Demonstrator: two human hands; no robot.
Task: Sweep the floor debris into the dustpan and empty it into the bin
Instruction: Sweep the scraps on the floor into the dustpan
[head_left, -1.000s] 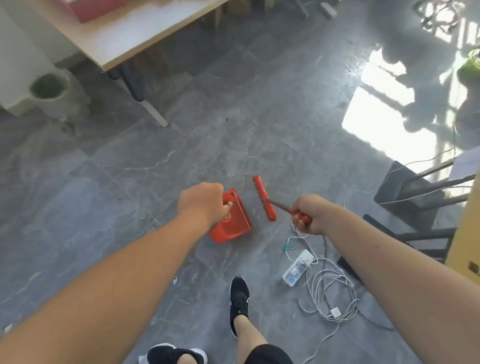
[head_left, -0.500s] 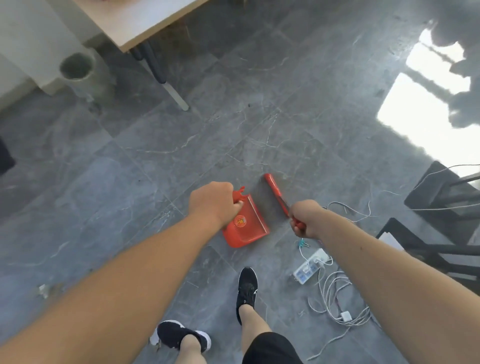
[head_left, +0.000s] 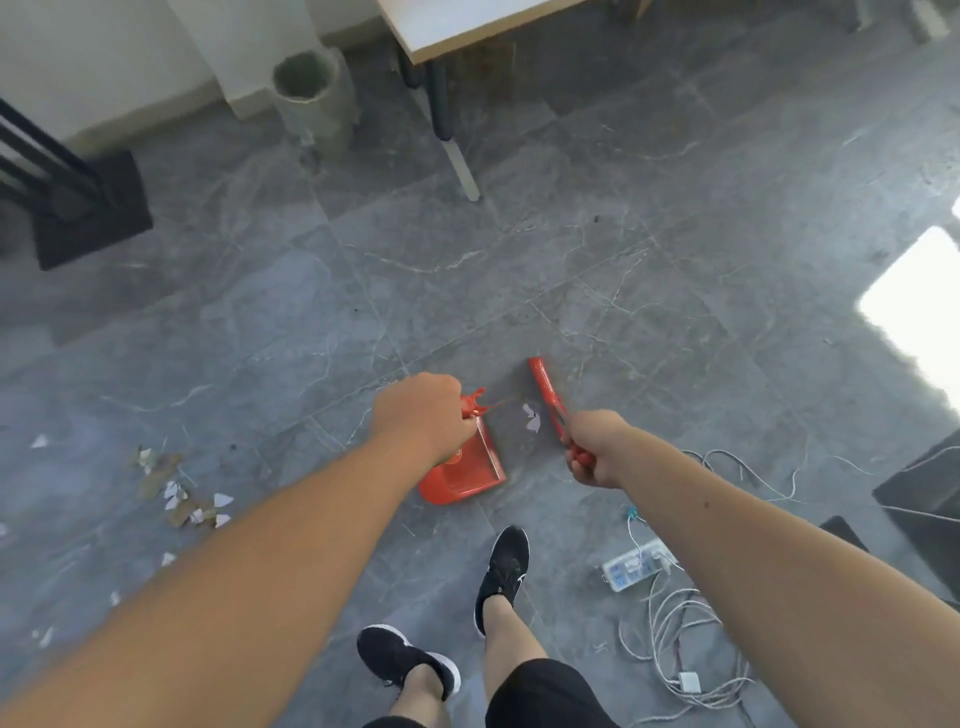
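The left hand (head_left: 421, 410) grips the handle of a red plastic dustpan (head_left: 467, 475), its fingers curled tight round the handle; the pan hangs tilted below the fist, its open mouth facing the right side, and whether its lower edge touches the grey marble-patterned tile floor (head_left: 597, 270) cannot be told. The right hand (head_left: 597, 447) holds a red hand brush (head_left: 545, 395), fingers clamped on the handle, with the brush head reaching forward and away from the body. Between the dustpan and the brush lies a small white paper scrap (head_left: 532, 418) on the floor. A scatter of white and brown paper debris (head_left: 182, 499) lies well to the left of the dustpan, with more white bits spread around it. A grey cylindrical waste bin (head_left: 311, 98) stands far ahead by the white wall, near the leg of a pale-topped table (head_left: 467, 21). To the right of the black shoes (head_left: 504, 566), a white power strip (head_left: 636, 564) and loose white cables (head_left: 670, 639) lie on the floor.
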